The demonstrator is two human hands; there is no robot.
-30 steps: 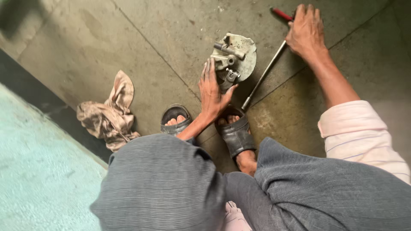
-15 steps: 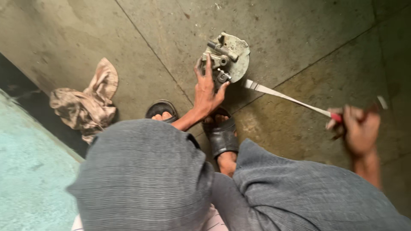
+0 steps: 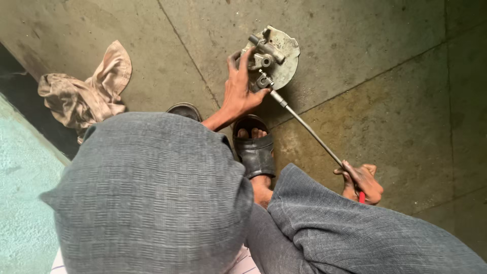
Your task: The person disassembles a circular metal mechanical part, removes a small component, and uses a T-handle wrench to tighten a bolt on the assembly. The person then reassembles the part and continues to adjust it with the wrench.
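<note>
Left hand (image 3: 238, 94) grips a round metal part (image 3: 276, 56) on the floor; right hand (image 3: 361, 181) holds a long wrench (image 3: 309, 133) engaged on it.

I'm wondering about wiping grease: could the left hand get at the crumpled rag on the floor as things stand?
Probably yes, but not freely: the left hand grips the round metal part, and the rag lies apart past the raised knee, on open floor.

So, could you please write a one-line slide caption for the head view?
Squatting person's left hand steadies a round metal part on the concrete floor while the right hand holds a long red-handled tool on it.
</note>
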